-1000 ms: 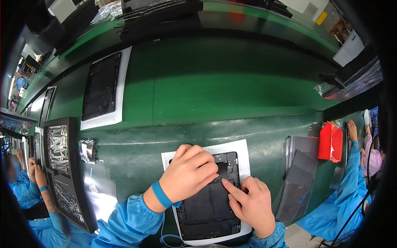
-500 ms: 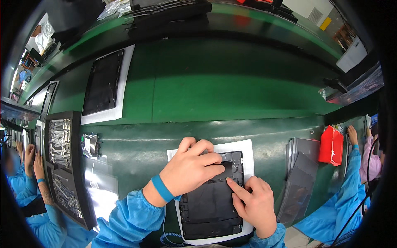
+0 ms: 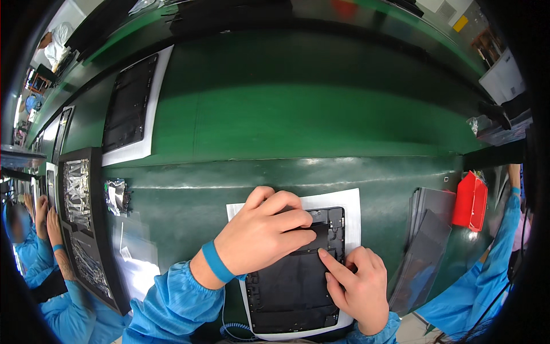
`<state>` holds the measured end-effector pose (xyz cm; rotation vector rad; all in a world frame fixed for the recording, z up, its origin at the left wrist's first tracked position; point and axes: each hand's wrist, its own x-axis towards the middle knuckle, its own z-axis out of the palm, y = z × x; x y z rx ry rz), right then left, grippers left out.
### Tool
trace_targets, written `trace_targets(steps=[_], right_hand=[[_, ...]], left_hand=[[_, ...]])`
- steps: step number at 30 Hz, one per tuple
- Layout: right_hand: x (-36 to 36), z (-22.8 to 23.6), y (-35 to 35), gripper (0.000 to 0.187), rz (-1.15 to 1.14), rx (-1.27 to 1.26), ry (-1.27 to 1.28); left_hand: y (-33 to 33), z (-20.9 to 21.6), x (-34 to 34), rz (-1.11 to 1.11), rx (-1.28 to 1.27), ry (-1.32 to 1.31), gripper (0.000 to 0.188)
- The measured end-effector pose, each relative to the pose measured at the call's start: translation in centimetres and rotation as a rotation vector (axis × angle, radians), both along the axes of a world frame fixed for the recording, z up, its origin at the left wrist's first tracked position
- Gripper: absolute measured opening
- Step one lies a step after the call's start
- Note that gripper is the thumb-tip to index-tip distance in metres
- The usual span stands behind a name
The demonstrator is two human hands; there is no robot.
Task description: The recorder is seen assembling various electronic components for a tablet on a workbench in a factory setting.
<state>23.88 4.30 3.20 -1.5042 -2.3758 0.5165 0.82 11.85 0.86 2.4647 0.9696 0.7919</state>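
An opened black tablet housing (image 3: 295, 289) lies on a white sheet (image 3: 350, 229) in front of me. My left hand (image 3: 266, 229) reaches over its upper left part, fingers curled and pressed together. Their tips meet the edge of a flat dark piece (image 3: 322, 236) inside the housing; what they pinch is mostly hidden beneath them. From the right comes my right hand (image 3: 360, 286), index finger stretched onto the housing just below that piece, thumb apart near the housing's right edge. A blue band (image 3: 216, 262) with a coiled cord circles my left wrist.
To the left stands a black tray (image 3: 86, 229) of small metallic parts, beside a clear bag (image 3: 117, 196) and transparent sheets (image 3: 134, 246). Another tablet housing (image 3: 130, 100) lies farther off. Dark flat sheets (image 3: 424, 246) and a red box (image 3: 470, 202) are right. Co-workers' arms flank both sides.
The view has shifted slightly, so the table things sit differently in the picture. Both hands keep nearly the same place on the housing, the right index finger still touching it.
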Motion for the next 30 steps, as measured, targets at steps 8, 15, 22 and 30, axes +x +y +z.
trace_targets(steps=[8,15,22,30], right_hand=[[0.7,-0.6,-0.1,0.052,0.016,0.002,0.014],[1.0,-0.5,-0.1,0.055,0.049,0.006,0.06],[1.1,-0.3,-0.3,0.055,0.064,-0.04,0.073],[1.0,-0.2,-0.4,0.053,0.054,-0.038,0.051]], left_hand=[[0.1,0.3,0.2,0.012,-0.039,0.01,0.025],[0.3,0.9,0.5,0.026,-0.043,0.038,0.026],[0.3,1.1,0.8,0.033,-0.079,0.076,0.026],[0.2,1.4,1.3,0.085,-0.189,0.1,0.034]])
